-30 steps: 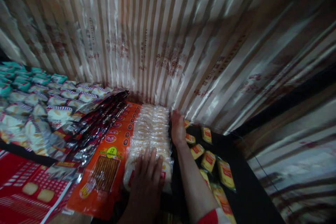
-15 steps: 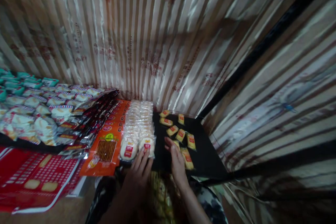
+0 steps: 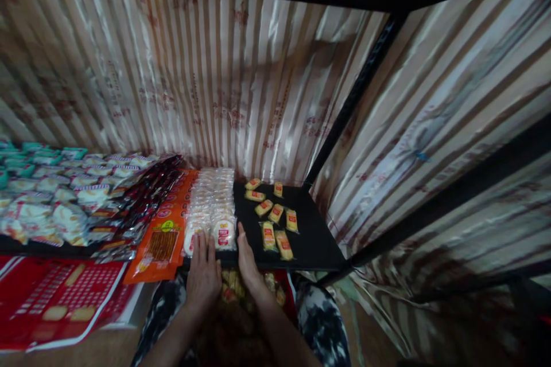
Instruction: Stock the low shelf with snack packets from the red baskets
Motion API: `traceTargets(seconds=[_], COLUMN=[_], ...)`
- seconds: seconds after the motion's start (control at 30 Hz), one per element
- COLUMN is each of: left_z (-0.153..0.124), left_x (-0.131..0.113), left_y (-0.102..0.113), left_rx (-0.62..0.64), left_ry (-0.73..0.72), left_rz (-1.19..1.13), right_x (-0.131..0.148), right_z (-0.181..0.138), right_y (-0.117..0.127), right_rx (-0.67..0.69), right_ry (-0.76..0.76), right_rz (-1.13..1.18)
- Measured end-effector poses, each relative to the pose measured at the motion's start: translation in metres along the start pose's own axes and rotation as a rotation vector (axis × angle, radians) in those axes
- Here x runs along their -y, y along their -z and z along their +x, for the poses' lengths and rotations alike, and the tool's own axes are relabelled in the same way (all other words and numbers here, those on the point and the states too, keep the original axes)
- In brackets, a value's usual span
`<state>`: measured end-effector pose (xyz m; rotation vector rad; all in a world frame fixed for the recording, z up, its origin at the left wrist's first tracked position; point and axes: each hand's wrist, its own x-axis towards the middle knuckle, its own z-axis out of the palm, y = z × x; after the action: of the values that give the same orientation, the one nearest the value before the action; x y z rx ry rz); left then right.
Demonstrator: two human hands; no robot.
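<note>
Two rows of clear round snack packets (image 3: pixel 214 205) run back along a black shelf (image 3: pixel 316 243). My left hand (image 3: pixel 202 272) lies at the front end of these rows, fingers stretched and touching the nearest packets. My right hand (image 3: pixel 248 258) rests edge-on at the right side of the rows, fingers straight and close together, holding nothing. Small yellow packets (image 3: pixel 274 222) lie scattered on the shelf just right of my right hand. Orange snack bags (image 3: pixel 163 238) lie left of the clear rows.
Dark red bags (image 3: pixel 144 200), white packets (image 3: pixel 55 206) and teal packets (image 3: pixel 26 152) cover the shelf to the left. A red carton (image 3: pixel 51 295) lies at lower left. Striped shiny cloth (image 3: pixel 215 80) hangs behind and to the right. A bag of yellow packets (image 3: pixel 235 287) sits below the shelf edge.
The view has pulled back from the shelf. My right hand has come from the far end of the clear rows to the front; my left hand stays at the front packets.
</note>
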<state>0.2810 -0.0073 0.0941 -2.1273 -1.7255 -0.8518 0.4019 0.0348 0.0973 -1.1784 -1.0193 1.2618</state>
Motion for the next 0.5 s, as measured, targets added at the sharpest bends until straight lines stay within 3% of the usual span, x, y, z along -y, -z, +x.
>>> traceTargets(seconds=[0.17, 0.37, 0.5], left_z=[-0.004, -0.003, -0.004], left_x=[0.008, 0.006, 0.006], left_y=[-0.006, -0.002, -0.003], left_rx=[0.015, 0.014, 0.025], left_ry=[-0.058, -0.060, -0.070], left_rz=[-0.011, -0.056, -0.066], right_x=[-0.001, 0.004, 0.014], right_z=[0.006, 0.006, 0.023], right_y=[-0.017, -0.006, -0.004], right_rx=[-0.003, -0.005, -0.043], right_ry=[0.015, 0.030, 0.032], right_rz=[-0.034, -0.076, -0.079])
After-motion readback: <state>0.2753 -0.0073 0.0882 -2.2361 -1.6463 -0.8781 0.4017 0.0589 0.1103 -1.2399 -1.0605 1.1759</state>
